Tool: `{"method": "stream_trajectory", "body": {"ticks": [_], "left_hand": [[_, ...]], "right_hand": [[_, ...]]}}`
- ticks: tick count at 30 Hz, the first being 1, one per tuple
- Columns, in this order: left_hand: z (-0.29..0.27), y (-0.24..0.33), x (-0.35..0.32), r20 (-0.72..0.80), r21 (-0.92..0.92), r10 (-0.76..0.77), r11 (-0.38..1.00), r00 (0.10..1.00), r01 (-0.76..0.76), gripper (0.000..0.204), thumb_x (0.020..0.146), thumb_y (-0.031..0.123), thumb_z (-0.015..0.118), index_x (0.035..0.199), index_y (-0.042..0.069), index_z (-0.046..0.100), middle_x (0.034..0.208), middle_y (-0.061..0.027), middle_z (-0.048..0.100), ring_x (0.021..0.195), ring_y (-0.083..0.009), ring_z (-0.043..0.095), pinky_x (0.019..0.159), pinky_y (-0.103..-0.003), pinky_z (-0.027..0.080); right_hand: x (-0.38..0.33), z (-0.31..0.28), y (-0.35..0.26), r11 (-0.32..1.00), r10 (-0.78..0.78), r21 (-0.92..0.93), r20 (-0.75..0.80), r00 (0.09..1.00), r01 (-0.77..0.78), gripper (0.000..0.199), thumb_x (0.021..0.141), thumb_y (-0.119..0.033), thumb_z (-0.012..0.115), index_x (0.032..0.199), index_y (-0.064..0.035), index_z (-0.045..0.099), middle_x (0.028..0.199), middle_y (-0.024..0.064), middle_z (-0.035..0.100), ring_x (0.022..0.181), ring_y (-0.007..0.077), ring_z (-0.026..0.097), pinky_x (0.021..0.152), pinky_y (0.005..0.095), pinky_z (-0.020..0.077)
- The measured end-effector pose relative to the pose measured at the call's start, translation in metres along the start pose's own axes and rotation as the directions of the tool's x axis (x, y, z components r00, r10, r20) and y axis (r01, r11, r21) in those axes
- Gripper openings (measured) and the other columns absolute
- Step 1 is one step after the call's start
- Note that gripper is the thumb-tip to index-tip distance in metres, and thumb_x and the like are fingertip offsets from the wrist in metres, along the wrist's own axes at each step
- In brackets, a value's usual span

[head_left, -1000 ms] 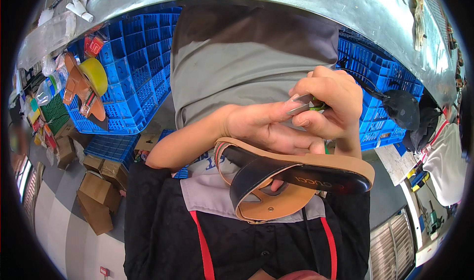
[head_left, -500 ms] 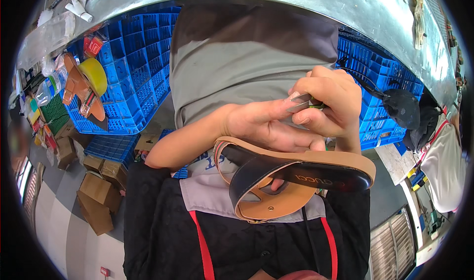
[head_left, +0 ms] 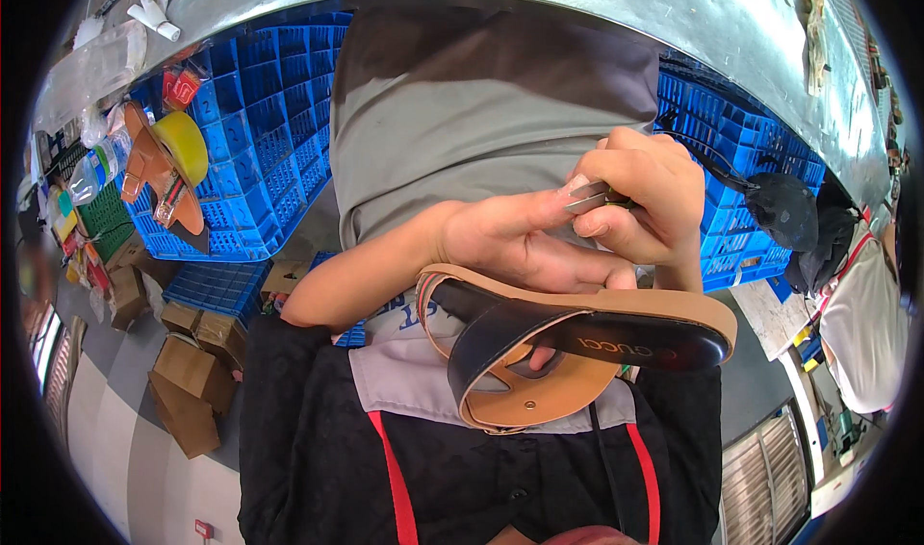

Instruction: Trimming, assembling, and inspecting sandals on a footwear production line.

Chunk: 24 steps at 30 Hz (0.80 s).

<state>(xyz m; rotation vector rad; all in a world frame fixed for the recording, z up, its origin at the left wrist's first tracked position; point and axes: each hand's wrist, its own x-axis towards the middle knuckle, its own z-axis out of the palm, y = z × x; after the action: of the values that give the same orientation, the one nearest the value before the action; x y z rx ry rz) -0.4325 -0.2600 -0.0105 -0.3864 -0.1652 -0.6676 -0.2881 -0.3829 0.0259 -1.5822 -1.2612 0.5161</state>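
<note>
Now I see my left hand [head_left: 510, 242] wrapped around the sandal [head_left: 577, 348], which sits in the near middle over my lap, tan sole edge up and black strap looping below. My right hand [head_left: 640, 203] is closed on a small metal tool [head_left: 589, 197], its tip meeting my left fingertips. I judge the trimming work under way; the sandal looks assembled, finishing left. Blue crates [head_left: 255, 151] stand far left.

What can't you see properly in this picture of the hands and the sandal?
Head view only:
- The small metal tool: mostly hidden inside the right hand; its kind is unclear.
- Left hand: its lower fingers are hidden behind the sandal, so its grip cannot be judged.
- Sandal underside: turned away.
- Items beside the yellow tape roll: too small and bent by the lens.
</note>
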Motion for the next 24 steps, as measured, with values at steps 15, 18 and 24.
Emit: {"method": "stream_trajectory", "body": {"ticks": [15,18,24], "left_hand": [[0.002,0.006,0.0,-0.128,0.045,-0.125,0.99,0.984,0.131,0.069,0.093,0.071,0.039,0.133,0.016,0.043,0.125,-0.0233,0.052,0.096,-0.0323,0.064,0.075,-0.041,0.057],[0.006,0.013,0.003,-0.096,0.117,-0.221,0.966,0.971,0.231,0.081,0.091,0.077,0.033,0.132,0.007,0.045,0.124,-0.0207,0.054,0.095,-0.0286,0.064,0.077,-0.036,0.055],[0.003,0.007,0.0,-0.056,0.047,-0.216,0.975,0.975,0.219,0.089,0.093,0.075,0.028,0.132,-0.003,0.043,0.124,-0.0174,0.055,0.094,-0.025,0.064,0.078,-0.034,0.053]], "right_hand": [[-0.002,-0.004,0.0,0.996,0.062,-0.062,-0.087,0.994,-0.067,0.04,0.08,-0.043,0.075,0.086,-0.0044,0.066,0.061,0.0048,0.055,0.046,0.0167,0.048,0.042,0.0287,0.0333],[-0.003,0.0,0.001,0.998,0.025,-0.054,-0.132,0.991,-0.033,0.039,0.08,-0.042,0.075,0.085,-0.0037,0.066,0.059,0.0036,0.052,0.046,0.0147,0.045,0.041,0.0285,0.031],[-0.003,0.002,-0.001,0.997,-0.014,-0.081,-0.108,0.994,0.006,0.045,0.086,-0.046,0.071,0.082,-0.001,0.066,0.055,0.0018,0.046,0.045,0.0126,0.04,0.041,0.0273,0.028]]}}
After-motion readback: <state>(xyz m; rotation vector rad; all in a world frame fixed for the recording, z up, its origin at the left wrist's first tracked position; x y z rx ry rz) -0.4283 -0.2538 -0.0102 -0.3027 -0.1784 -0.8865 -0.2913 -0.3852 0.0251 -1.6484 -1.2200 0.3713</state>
